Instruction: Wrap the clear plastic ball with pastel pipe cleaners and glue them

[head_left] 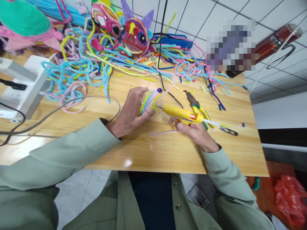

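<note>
My left hand is wrapped around a small rounded piece covered in pipe cleaners, striped yellow, blue and pale pink. One pink strand sticks up from it toward the back, and a dark blue round bit shows at its far edge. My right hand grips a yellow glue gun with a white glue stick out of its rear. The gun's metal nozzle points left and meets or nearly meets the striped surface. Below lies a loose pale pink pipe cleaner.
Yellow-green pliers and small thread snips lie right of the gun. Tangled pipe cleaners and finished fish-like figures fill the back. A white power strip stands left; cables cross the table.
</note>
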Tool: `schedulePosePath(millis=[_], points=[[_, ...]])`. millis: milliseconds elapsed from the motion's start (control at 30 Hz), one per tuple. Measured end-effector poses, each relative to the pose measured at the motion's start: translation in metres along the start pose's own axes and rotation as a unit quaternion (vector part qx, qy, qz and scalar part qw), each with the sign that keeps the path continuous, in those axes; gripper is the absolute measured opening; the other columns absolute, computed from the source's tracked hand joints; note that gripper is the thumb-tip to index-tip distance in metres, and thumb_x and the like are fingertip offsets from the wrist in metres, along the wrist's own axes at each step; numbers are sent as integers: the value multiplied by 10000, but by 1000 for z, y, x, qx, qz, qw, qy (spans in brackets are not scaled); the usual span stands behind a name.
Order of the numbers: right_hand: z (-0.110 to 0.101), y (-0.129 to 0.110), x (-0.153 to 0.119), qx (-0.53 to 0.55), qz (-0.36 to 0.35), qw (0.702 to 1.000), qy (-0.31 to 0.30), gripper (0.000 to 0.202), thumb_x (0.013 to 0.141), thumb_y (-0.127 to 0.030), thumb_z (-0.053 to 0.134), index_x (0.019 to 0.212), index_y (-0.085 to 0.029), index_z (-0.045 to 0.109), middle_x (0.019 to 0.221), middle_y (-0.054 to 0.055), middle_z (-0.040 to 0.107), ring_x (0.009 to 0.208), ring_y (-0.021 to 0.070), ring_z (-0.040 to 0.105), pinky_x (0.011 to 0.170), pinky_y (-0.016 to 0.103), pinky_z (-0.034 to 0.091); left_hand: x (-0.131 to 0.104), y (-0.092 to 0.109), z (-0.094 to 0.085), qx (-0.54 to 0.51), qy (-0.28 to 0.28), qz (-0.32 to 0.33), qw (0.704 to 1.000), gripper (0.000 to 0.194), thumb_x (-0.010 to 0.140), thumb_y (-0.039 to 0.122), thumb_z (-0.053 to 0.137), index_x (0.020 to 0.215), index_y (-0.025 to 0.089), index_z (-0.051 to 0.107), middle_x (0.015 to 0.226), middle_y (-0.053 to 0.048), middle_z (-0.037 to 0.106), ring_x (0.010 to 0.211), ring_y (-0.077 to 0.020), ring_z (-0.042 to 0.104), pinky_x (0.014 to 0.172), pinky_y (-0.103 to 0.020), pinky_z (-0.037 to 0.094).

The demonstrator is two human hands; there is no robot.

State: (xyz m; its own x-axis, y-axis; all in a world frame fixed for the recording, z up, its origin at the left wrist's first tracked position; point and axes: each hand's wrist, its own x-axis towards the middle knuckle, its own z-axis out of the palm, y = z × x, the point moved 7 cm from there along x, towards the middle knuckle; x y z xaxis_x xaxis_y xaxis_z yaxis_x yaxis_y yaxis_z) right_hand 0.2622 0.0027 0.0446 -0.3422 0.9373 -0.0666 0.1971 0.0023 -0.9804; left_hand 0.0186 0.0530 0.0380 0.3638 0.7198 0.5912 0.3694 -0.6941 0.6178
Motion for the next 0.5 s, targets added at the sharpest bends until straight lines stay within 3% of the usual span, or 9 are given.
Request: schedulePosePath(millis=[133,367,500], points=[[0,1,1,8,-6,1000,7,417,972,-620,838,1060,-214,810,931,39,767,761,164,656,713,321,600,0,1,0,5,-8,-3,1000,630,1129,637,582,1618,281,407,1559,-163,563,1482,-358,564,1284,-606,488],[2,5,2,4,9,1000,0,449,969,-651,823,1083,-217,819,993,64,800,762,176,650,682,329,592,-1,-1,1,9,-16,-15,1000,654,1120,671,575,1617,284,401,1560,-171,561,1494,-370,555,1293,-631,478],[2,5,2,26,-2,1000,8,432,955,-645,841,1020,-220,805,878,42,749,776,186,657,683,327,580,-1,-3,1,-7,-15,-26,1000,645,1121,651,579,1619,278,410,1572,-173,557,1494,-383,558,1298,-637,481]])
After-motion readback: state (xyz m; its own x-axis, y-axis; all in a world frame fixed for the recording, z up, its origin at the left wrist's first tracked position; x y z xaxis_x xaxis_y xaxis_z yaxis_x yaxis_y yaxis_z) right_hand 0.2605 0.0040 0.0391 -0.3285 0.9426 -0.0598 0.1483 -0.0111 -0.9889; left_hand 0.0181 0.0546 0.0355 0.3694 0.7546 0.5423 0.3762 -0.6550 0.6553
